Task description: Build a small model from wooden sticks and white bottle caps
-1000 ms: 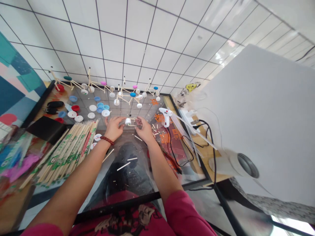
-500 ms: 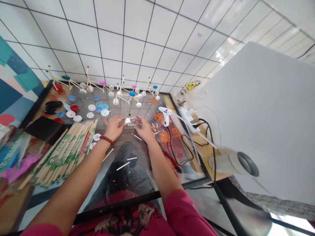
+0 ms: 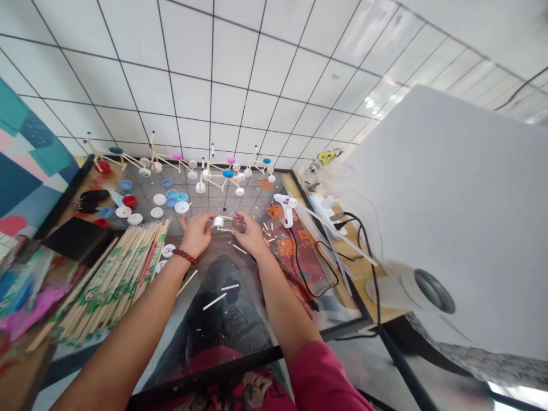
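Note:
A small white bottle cap (image 3: 218, 222) is pinched at its left side by the fingertips of my left hand (image 3: 197, 235), which has a beaded bracelet at the wrist. Two thin wooden sticks (image 3: 226, 230) run rightward from the cap, roughly parallel. Their far ends meet the thumb and fingers of my right hand (image 3: 252, 233), which is closed around them; the exact contact is too small to see. Beyond my hands stand several small bicycle-like models (image 3: 222, 180) made of sticks and bottle caps. A white glue gun (image 3: 286, 208) stands to the right.
Loose caps (image 3: 172, 197) in blue, white and red lie at the left. Bundled disposable chopsticks (image 3: 115, 274) lie nearer me beside a black box (image 3: 79, 241). Cut sticks (image 3: 214, 301) are scattered on the glass tabletop (image 3: 240, 319). A black cable (image 3: 306, 288) and power strip (image 3: 329, 217) lie right.
The view has tilted slightly, so the table sits lower in the picture. My hands keep the cap and sticks between them, with the cap turned a little.

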`<state>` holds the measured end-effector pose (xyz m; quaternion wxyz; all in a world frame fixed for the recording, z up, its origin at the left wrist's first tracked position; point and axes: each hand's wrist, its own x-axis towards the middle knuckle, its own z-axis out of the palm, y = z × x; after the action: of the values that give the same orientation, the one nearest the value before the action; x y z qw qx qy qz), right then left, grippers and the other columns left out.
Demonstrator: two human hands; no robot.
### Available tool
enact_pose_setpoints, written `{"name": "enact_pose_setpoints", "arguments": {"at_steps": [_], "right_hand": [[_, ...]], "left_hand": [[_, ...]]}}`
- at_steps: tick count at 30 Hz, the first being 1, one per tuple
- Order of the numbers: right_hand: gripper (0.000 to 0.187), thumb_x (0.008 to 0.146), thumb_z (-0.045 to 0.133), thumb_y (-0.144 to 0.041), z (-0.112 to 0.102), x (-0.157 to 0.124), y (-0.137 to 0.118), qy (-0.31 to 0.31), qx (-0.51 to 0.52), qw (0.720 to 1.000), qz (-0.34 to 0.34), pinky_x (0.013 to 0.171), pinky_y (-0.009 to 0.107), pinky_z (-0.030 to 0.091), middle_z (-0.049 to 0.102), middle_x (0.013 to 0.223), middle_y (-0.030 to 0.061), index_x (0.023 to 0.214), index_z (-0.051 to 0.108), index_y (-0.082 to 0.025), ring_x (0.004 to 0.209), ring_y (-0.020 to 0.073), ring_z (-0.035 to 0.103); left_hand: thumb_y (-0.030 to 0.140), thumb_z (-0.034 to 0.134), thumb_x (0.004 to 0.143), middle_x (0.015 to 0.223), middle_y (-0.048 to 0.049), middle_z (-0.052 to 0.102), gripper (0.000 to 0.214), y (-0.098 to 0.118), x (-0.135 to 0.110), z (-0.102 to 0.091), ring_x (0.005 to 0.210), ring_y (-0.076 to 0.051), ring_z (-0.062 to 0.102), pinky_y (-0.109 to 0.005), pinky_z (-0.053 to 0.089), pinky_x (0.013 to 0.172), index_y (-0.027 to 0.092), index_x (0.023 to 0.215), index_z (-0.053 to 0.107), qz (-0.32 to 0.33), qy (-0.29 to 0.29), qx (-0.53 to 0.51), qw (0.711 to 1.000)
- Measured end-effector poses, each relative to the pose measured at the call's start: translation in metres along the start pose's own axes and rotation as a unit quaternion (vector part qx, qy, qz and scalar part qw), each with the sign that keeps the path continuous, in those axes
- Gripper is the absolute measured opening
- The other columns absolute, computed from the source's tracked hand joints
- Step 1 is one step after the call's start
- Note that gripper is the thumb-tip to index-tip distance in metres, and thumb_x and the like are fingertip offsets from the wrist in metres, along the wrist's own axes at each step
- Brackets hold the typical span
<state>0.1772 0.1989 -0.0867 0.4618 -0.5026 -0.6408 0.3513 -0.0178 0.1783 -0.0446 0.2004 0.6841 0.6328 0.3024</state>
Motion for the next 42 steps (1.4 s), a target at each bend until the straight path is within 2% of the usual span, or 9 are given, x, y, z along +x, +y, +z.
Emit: {"name": "enact_pose_setpoints", "arguments": {"at_steps": [7, 13, 16, 21, 24, 31, 34, 37, 42], "right_hand": [[0.058, 0.068, 0.072, -0.004, 0.001, 0.001, 0.001, 0.005, -0.001, 1.0, 0.008, 0.104, 0.045, 0.059, 0.078, 0.118, 0.0075, 0.122, 0.07, -0.025, 0.106, 0.024, 0.075], [0.058, 0.067, 0.073, -0.006, 0.001, 0.0, -0.001, 0.007, 0.028, 0.999, 0.015, 0.106, 0.045, 0.058, 0.078, 0.118, 0.0103, 0.123, 0.069, -0.021, 0.109, 0.0251, 0.075], [0.056, 0.07, 0.07, -0.007, 0.001, 0.0, -0.002, 0.012, 0.053, 0.998, 0.018, 0.105, 0.043, 0.059, 0.078, 0.119, 0.011, 0.125, 0.068, -0.021, 0.109, 0.0237, 0.075], [0.05, 0.076, 0.065, -0.011, 0.002, 0.0, -0.004, 0.02, 0.1, 0.994, 0.028, 0.1, 0.04, 0.06, 0.078, 0.118, 0.0096, 0.124, 0.066, -0.023, 0.104, 0.0203, 0.075], [0.043, 0.079, 0.069, -0.019, 0.002, 0.0, -0.008, 0.013, 0.134, 0.99, 0.036, 0.096, 0.04, 0.062, 0.079, 0.116, 0.0106, 0.122, 0.066, -0.022, 0.101, 0.0211, 0.076], [0.045, 0.07, 0.087, -0.037, 0.002, -0.002, -0.027, -0.001, 0.345, 0.929, 0.134, 0.079, 0.031, 0.06, 0.079, 0.095, 0.0025, 0.111, 0.071, -0.025, 0.082, 0.0177, 0.072], [0.044, 0.067, 0.091, -0.036, 0.004, -0.003, -0.034, -0.003, 0.375, 0.914, 0.154, 0.074, 0.029, 0.059, 0.078, 0.089, 0.0002, 0.106, 0.074, -0.025, 0.075, 0.0153, 0.069], [0.039, 0.067, 0.091, -0.035, 0.006, -0.003, -0.036, 0.001, 0.373, 0.914, 0.16, 0.073, 0.029, 0.059, 0.078, 0.083, -0.0002, 0.101, 0.076, -0.025, 0.075, 0.0159, 0.069], [0.032, 0.068, 0.088, -0.034, 0.007, -0.002, -0.036, 0.009, 0.36, 0.918, 0.165, 0.074, 0.03, 0.059, 0.079, 0.086, 0.0013, 0.096, 0.076, -0.024, 0.074, 0.0159, 0.069]], "left_hand": [[0.011, 0.058, 0.082, 0.117, -0.011, 0.079, 0.032, -0.002, 0.001, 0.002, 0.121, -0.034, 0.067, -0.068, 0.019, 0.123, 0.026, 0.106, 0.073, 0.007, 0.015, 0.0, 1.0], [0.01, 0.058, 0.083, 0.12, -0.0127, 0.078, 0.032, 0.001, 0.0, -0.001, 0.125, -0.035, 0.065, -0.068, 0.015, 0.125, 0.024, 0.108, 0.073, -0.007, 0.001, -0.002, 1.0], [0.012, 0.058, 0.084, 0.124, -0.0133, 0.076, 0.031, 0.001, 0.001, -0.004, 0.126, -0.035, 0.065, -0.066, 0.017, 0.125, 0.022, 0.11, 0.071, -0.001, 0.02, -0.02, 1.0], [0.021, 0.055, 0.09, 0.122, -0.0119, 0.074, 0.025, -0.002, 0.001, -0.008, 0.122, -0.028, 0.066, -0.047, 0.045, 0.115, 0.022, 0.112, 0.067, 0.08, 0.112, -0.082, 0.987], [0.024, 0.052, 0.093, 0.12, -0.012, 0.072, 0.025, -0.004, 0.0, -0.008, 0.119, -0.026, 0.066, -0.041, 0.052, 0.108, 0.021, 0.113, 0.065, 0.113, 0.153, -0.112, 0.975], [0.028, 0.059, 0.093, 0.116, -0.0104, 0.069, 0.023, -0.009, 0.0, 0.001, 0.108, -0.025, 0.069, -0.042, 0.06, 0.095, 0.021, 0.113, 0.066, 0.163, 0.192, -0.192, 0.948], [0.028, 0.062, 0.091, 0.117, -0.01, 0.067, 0.023, -0.01, 0.002, 0.006, 0.103, -0.023, 0.07, -0.041, 0.064, 0.088, 0.021, 0.112, 0.067, 0.154, 0.184, -0.254, 0.937], [0.03, 0.067, 0.088, 0.119, -0.0098, 0.065, 0.024, -0.01, 0.002, 0.01, 0.105, -0.024, 0.07, -0.042, 0.063, 0.091, 0.021, 0.11, 0.069, 0.128, 0.154, -0.307, 0.93], [0.039, 0.085, 0.072, 0.121, -0.0107, 0.068, 0.039, -0.005, 0.0, 0.013, 0.098, -0.023, 0.073, -0.041, 0.061, 0.092, 0.02, 0.104, 0.071, 0.034, 0.075, -0.428, 0.9]]}}
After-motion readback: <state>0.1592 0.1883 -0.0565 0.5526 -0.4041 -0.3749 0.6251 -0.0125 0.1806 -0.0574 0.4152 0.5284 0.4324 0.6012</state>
